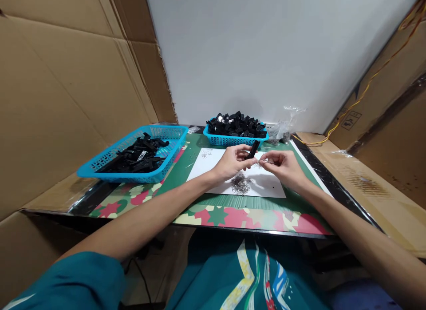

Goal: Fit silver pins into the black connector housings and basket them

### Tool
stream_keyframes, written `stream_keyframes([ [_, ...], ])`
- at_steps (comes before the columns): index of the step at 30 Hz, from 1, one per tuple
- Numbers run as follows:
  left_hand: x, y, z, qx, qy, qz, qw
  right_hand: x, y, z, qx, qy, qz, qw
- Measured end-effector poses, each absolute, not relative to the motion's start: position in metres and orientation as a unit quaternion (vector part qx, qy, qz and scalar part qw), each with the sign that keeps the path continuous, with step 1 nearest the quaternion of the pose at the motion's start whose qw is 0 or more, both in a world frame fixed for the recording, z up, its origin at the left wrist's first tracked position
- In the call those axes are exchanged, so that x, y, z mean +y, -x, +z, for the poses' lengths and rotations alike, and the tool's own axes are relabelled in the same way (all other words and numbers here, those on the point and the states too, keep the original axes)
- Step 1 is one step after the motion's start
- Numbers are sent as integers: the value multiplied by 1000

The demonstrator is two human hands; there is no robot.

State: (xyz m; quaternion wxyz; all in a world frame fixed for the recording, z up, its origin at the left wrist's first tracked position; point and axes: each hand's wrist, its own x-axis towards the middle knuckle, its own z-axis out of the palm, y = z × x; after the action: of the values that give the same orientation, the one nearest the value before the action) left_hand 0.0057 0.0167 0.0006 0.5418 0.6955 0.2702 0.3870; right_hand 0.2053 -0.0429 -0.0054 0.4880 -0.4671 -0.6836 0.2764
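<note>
My left hand (235,161) is closed around a narrow black plastic piece (254,149), which sticks up at a tilt above the white sheet (213,168). Close beside it, my right hand (281,165) pinches with thumb and forefinger near the piece's lower end. Something thin and shiny shows at those fingertips, too small to name. Below both hands, a pile of tiny silvery metal parts (241,184) lies on the sheet. A few more small bits (205,153) are scattered at the sheet's far left corner.
A large blue basket (156,176) with black plastic pieces stands at the left. Behind my hands, a smaller blue basket (219,140) is heaped with black parts. A clear plastic bag (282,131) sits to its right. Cardboard walls (66,79) flank the table, and a yellow cord (366,88) hangs at the right.
</note>
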Motion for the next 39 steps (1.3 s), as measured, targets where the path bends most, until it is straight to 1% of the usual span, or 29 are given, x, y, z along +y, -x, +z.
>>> stream_keyframes([
  [2, 18, -6, 0, 272, -693, 394, 539, -45, -203, -4, -683, 477, 219, 507],
  [4, 19, -6, 0, 278, -690, 395, 538, -48, -203, -4, -695, 481, 127, 518],
  [7, 20, -6, -1, 271, -682, 389, 557, -51, -205, -7, -725, 473, -1, 500],
  [9, 19, -7, -2, 257, -661, 385, 591, -51, -206, -9, -741, 466, -38, 482],
  [14, 12, -9, 0, 215, -599, 364, 680, -48, -205, -12, -764, 448, -58, 460],
  [20, 8, -9, 4, 214, -567, 364, 708, -49, -204, -10, -758, 466, -61, 453],
  [23, 11, -9, 3, 213, -580, 371, 694, -51, -204, -10, -753, 463, -67, 462],
  [26, 13, -9, 2, 195, -612, 395, 657, -53, -204, -10, -756, 455, -70, 466],
  [33, 14, -5, 2, 226, -657, 418, 585, -53, -206, -12, -792, 449, -91, 403],
  [36, 13, -5, 1, 219, -664, 414, 583, -53, -207, -13, -808, 434, -109, 384],
  [39, 12, -5, 2, 208, -666, 407, 589, -53, -207, -13, -813, 418, -134, 383],
])
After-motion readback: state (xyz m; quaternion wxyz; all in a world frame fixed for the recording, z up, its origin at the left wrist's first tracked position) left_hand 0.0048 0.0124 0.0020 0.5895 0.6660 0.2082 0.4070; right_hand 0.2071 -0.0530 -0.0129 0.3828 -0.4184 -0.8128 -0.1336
